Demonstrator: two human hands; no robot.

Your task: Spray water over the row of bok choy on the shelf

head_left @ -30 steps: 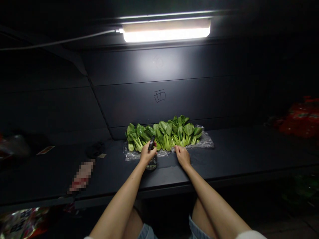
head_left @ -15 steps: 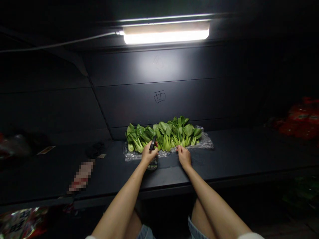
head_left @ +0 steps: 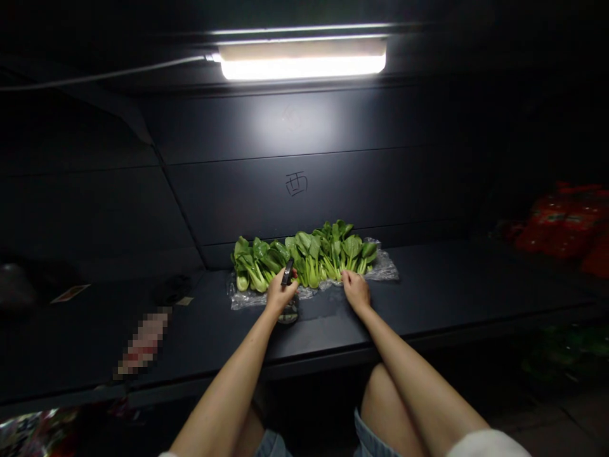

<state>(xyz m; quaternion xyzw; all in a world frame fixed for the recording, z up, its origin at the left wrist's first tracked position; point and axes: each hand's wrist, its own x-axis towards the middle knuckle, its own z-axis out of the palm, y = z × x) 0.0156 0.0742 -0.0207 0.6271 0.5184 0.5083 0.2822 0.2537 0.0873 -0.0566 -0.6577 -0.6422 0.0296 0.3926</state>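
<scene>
Green bok choy point(head_left: 311, 257) stands in a row against the back panel, leaves up and pale stems toward me. Crumpled clear plastic film point(head_left: 384, 265) lies beneath it and shows along the front and right end. My left hand point(head_left: 280, 293) is wrapped round a spray bottle point(head_left: 288, 313), whose black trigger head rises above the fingers and whose clear body shows below. At the stem ends, right of centre, my right hand point(head_left: 356, 291) is closed with its fingertips against the vegetables. Whatever those fingers pinch, if anything, is hidden.
A lit tube lamp point(head_left: 304, 63) hangs above, its white cable point(head_left: 118, 73) running left. Red packages point(head_left: 561, 222) sit on the dark shelf point(head_left: 457, 279) at far right. Toward the left lie a blurred-out packet point(head_left: 145, 343) and a small card point(head_left: 70, 292). Shiny packaging point(head_left: 38, 431) is lower left.
The view has shifted slightly, so the scene sits further left. My right hand has moved a little right along the stems. My left hand keeps hold of the spray bottle.
</scene>
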